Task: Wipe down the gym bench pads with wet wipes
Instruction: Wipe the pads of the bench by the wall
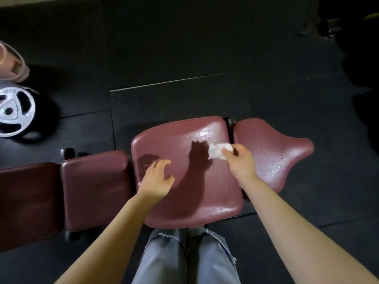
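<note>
Cropping hides a lot: far-left pad [26,203] runs off the frame edge, bench frame is mostly hidden under the pads w/ only dark stubs showing, and the top right corner is too dark to read. Weight plate [14,112] at left is partly cut off, lettering on it blurred; pink object [12,62] above it can't be identified. Bench's long axis runs left-right across view: four maroon pads in a row, narrow pad [94,191], big seat pad [184,171] in the middle, flared end pad [270,152] pointing right. Right hand [240,158] pinches a crumpled white wet wipe [219,150] betw. thumb and fingers, held at the seat pad's right edge near the gap; can't tell if wipe touches the surface. Left hand [155,179] hovers over seat pad's left part, fingers loosely spread, holding nothing. Wet sheen and droplets show on seat pad and end pad. Grey jeans [184,259] at bottom, floor [184,58] dark rubber.
</note>
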A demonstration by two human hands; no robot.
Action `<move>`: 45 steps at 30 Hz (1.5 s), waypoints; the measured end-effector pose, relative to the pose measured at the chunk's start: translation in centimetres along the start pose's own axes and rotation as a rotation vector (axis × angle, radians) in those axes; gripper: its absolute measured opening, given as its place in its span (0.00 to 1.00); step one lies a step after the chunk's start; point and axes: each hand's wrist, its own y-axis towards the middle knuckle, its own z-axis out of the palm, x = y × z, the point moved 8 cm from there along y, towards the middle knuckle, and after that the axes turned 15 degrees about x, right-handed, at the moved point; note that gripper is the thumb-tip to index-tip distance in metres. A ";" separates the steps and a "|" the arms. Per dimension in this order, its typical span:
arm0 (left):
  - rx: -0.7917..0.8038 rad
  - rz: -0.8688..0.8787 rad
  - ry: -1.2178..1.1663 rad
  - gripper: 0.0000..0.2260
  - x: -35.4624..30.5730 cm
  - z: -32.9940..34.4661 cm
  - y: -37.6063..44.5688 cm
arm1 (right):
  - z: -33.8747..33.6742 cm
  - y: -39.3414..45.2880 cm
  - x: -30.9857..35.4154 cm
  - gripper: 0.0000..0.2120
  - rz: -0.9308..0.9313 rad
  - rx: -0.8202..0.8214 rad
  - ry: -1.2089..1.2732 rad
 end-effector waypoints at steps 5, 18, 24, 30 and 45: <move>-0.153 -0.009 -0.013 0.25 3.5 -2.7 2.7 | 0.5 7.2 2.6 0.06 -0.105 -0.119 -0.204; -0.106 -0.124 -0.340 0.31 11.1 -4.0 3.7 | 11.6 12.7 6.1 0.15 -0.183 -0.259 -0.406; -0.194 -0.123 -0.487 0.27 11.7 -5.2 3.4 | 30.2 7.3 9.5 0.20 -0.822 0.649 -0.900; -0.159 -0.104 -0.496 0.25 12.5 -5.5 3.5 | 9.4 13.8 4.1 0.20 -0.441 0.010 -0.916; -0.141 -0.155 -0.518 0.28 15.3 -3.5 3.0 | 28.7 3.8 6.5 0.20 -1.030 0.707 -1.001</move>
